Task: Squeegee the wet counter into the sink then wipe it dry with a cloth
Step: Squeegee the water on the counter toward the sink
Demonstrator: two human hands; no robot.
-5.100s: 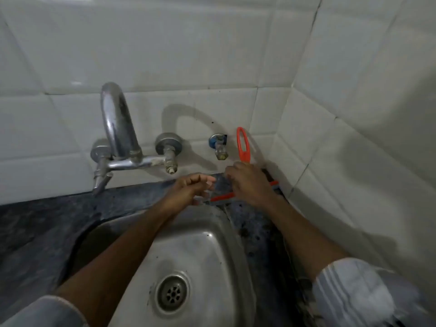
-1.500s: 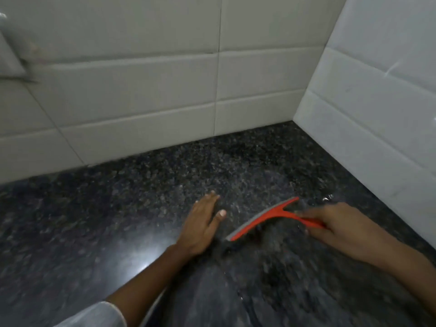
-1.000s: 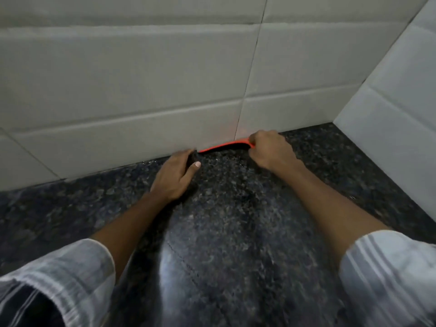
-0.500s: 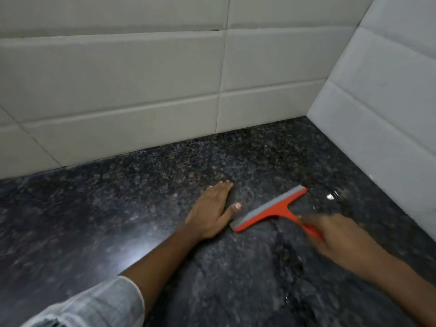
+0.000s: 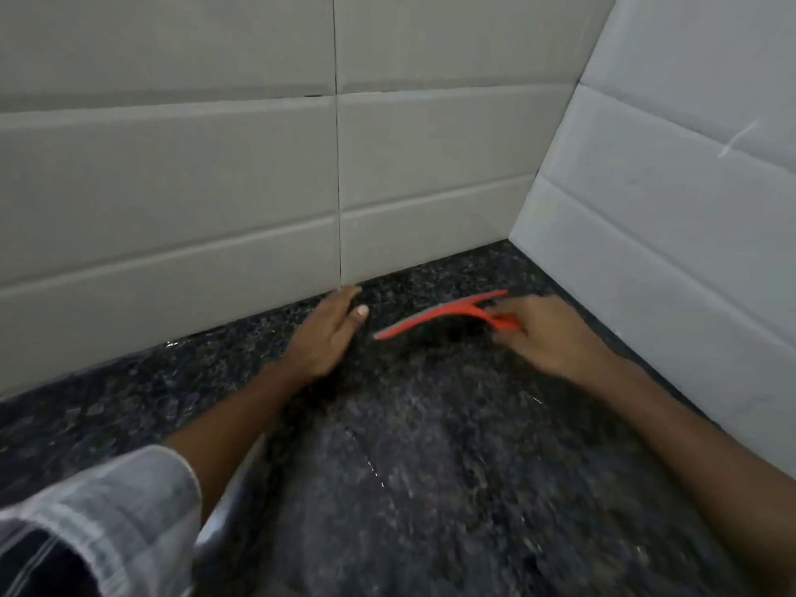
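Observation:
An orange squeegee [image 5: 435, 317] with a grey blade edge lies across the dark speckled granite counter [image 5: 430, 467], a little way out from the back wall. My right hand [image 5: 547, 338] grips its handle from the right. My left hand [image 5: 329, 333] rests flat on the counter just left of the blade's end, fingers together and reaching the foot of the wall. Small glints of water show on the stone. The sink's metal rim [image 5: 228, 506] peeks out at the lower left beside my forearm. No cloth is in view.
White tiled walls [image 5: 215, 187] meet in a corner at the right [image 5: 512, 239], boxing in the counter on two sides. My striped sleeve [image 5: 107, 523] fills the lower left corner.
Over the last second the squeegee was pulled from the wall toward me, then pushed back toward the wall; my left hand moved with it and now lies close to the wall.

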